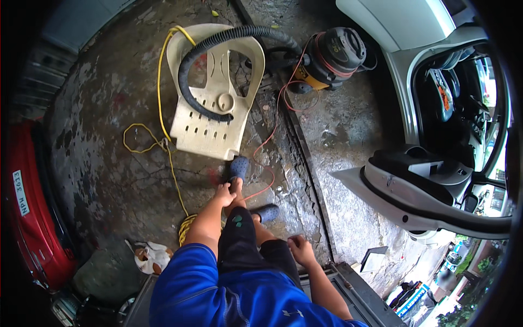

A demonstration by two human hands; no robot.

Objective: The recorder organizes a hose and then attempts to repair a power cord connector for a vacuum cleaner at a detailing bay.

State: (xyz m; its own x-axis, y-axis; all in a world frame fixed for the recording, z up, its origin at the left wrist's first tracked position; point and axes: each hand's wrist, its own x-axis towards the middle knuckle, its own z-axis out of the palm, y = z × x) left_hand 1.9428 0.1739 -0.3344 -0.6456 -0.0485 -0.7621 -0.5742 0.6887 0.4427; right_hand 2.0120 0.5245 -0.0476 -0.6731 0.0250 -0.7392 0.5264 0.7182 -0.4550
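Observation:
My left hand [224,194] reaches down to my left shin [236,197], its fingers bent against the skin just above a blue clog [238,168]. My right hand [301,250] hangs beside my right knee with its fingers curled in, and nothing shows in it. The other blue clog [267,213] is on my right foot. Ahead of my feet stands a cream plastic chair [207,143]. A black corrugated hose [188,82] lies in a loop over the chair, its open end on the slotted seat. The hose runs to a black and yellow shop vacuum [333,57].
Yellow cord [173,177] trails along the floor to a coil by my left leg. A thin red cord [272,133] runs from the vacuum. On the right, a car door [381,185] stands open. A red car [35,207] and a white-and-brown animal [150,256] are left.

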